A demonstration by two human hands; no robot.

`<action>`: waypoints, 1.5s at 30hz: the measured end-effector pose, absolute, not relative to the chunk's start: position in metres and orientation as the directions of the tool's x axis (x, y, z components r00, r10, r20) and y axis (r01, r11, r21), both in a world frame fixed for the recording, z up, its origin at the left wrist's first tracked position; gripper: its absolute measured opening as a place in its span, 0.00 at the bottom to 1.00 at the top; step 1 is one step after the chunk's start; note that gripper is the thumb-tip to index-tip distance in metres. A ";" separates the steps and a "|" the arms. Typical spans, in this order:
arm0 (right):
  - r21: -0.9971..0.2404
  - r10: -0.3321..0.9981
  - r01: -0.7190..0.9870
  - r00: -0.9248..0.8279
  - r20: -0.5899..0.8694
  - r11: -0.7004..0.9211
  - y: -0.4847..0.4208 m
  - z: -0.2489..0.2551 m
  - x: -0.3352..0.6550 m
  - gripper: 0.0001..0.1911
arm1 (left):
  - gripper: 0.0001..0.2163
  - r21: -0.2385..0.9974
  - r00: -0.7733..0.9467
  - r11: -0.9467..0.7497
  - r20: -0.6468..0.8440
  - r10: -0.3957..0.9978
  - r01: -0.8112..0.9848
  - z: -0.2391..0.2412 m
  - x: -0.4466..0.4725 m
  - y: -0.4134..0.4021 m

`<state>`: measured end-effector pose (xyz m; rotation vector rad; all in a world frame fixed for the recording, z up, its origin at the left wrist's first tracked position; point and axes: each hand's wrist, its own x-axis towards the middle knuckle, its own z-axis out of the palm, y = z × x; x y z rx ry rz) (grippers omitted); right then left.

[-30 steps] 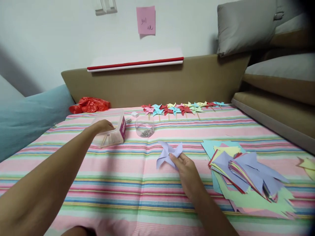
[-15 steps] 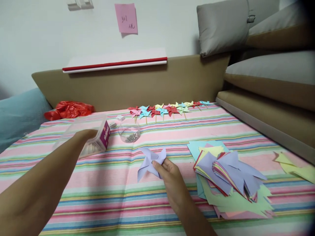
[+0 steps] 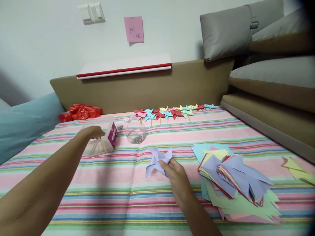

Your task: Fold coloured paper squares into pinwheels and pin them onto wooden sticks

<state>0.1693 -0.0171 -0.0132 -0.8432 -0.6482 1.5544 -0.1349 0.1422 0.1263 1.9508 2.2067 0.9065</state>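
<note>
My right hand [image 3: 174, 170] pinches a lilac paper pinwheel [image 3: 157, 160] just above the striped cloth, its thumb pressed on the folded centre. Over the mouth of a clear plastic box [image 3: 113, 135] with a purple label is my left hand [image 3: 93, 132]. Its fingers are curled down and partly hidden; what they hold, if anything, I cannot make out. Thin wooden sticks [image 3: 96, 149] lie inside that box. Between the hands, farther back, stands a round clear container [image 3: 128, 132] with small metal pieces [image 3: 139, 139] in it.
Cut paper sheets [image 3: 221, 177] in several colours are piled at the right, with yellow paper scraps [image 3: 299, 170] beyond. Finished pinwheels on sticks [image 3: 167, 114] line the back. A red plastic bag [image 3: 83, 112] lies back left. Cushions [image 3: 270, 80] rise at the right.
My left hand has risen from inside the box to its mouth. My right hand keeps its hold on the lilac pinwheel. The whole view has shifted slightly.
</note>
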 end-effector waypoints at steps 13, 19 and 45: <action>-0.792 0.987 -0.599 0.026 -0.162 -0.114 -0.011 -0.020 0.174 0.20 | 0.13 0.845 0.087 -0.322 0.317 0.945 0.427 0.054 -0.051 -0.039; -0.778 0.988 -0.619 0.018 -0.155 -0.110 -0.017 -0.010 0.180 0.18 | 0.12 0.984 0.205 -0.170 0.155 0.966 0.057 0.017 -0.022 -0.047; -0.746 0.981 -0.640 -0.160 -0.105 -0.185 -0.031 -0.007 0.179 0.10 | 0.07 0.991 0.249 -0.132 0.131 0.960 -0.012 -0.004 -0.008 -0.066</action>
